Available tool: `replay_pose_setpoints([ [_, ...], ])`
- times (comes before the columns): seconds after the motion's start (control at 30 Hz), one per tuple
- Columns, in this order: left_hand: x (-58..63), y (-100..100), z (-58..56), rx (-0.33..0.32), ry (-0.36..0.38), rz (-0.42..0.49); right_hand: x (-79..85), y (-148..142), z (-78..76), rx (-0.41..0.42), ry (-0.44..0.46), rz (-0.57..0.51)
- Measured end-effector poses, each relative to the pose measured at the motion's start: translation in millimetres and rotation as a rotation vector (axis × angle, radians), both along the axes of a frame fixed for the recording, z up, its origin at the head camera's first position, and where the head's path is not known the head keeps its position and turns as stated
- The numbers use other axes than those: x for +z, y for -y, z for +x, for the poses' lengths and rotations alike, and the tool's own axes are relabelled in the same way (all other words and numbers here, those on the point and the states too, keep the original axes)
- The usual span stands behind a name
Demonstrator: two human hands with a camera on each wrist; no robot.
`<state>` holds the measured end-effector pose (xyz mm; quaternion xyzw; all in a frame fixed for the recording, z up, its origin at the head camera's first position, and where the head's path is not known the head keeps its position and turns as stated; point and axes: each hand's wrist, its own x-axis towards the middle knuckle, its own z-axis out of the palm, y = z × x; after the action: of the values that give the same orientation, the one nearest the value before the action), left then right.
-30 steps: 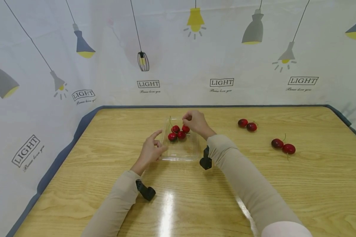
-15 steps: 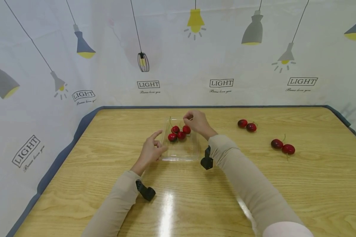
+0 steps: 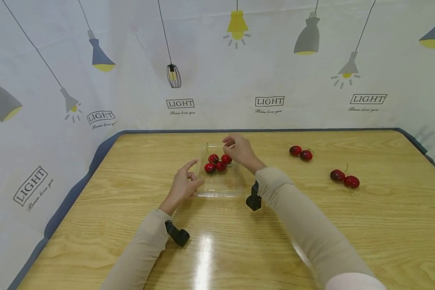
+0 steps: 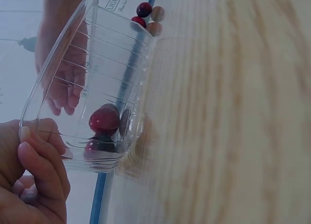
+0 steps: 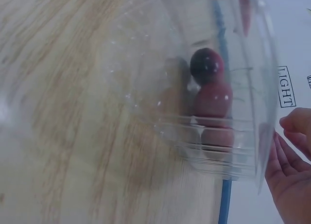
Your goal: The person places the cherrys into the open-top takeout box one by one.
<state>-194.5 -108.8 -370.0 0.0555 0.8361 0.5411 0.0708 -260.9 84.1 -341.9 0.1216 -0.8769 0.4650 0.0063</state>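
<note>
A clear plastic container (image 3: 219,188) stands on the table with several red cherries (image 3: 221,166) grouped toward its far end, stems sticking up from some. At its left side, my left hand (image 3: 183,183) pinches the rim, as the left wrist view shows with the fingers (image 4: 43,161) curled against the edge. Over the far right corner hovers my right hand (image 3: 241,152), nearest to the rightmost cherry (image 3: 226,159). In the right wrist view that right hand (image 5: 291,165) sits beside the container wall (image 5: 265,88), thumb and fingertips apart with nothing between them.
To the right lie two pairs of cherries on the wooden table (image 3: 391,225): a farther pair (image 3: 306,155) and a nearer pair (image 3: 351,182). A white curtain (image 3: 210,48) printed with lamps hangs behind the table's far edge.
My right hand's fingertips have parted and let go of the rightmost cherry, which now rests with the others in the container. The left hand has kept its place.
</note>
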Motion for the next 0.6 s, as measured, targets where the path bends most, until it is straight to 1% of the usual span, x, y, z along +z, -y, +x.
replay_pose_setpoints([
  [0.13, 0.0, 0.3, 0.2, 0.012, 0.006, 0.002, -1.5, 1.9, 1.7, 0.008, -0.016, -0.010],
  [0.27, -2.2, 0.8, -0.4, 0.025, 0.024, 0.000, -4.7, 3.0, 4.4, 0.015, -0.011, -0.045],
  [0.43, -2.7, 0.8, -1.3, 0.012, 0.015, 0.002, -5.8, 1.6, 9.0, 0.020, -0.031, -0.082],
  [0.6, -3.2, 1.3, -1.6, 0.006, 0.005, 0.011, -5.2, -2.2, 13.5, 0.012, -0.046, -0.078],
])
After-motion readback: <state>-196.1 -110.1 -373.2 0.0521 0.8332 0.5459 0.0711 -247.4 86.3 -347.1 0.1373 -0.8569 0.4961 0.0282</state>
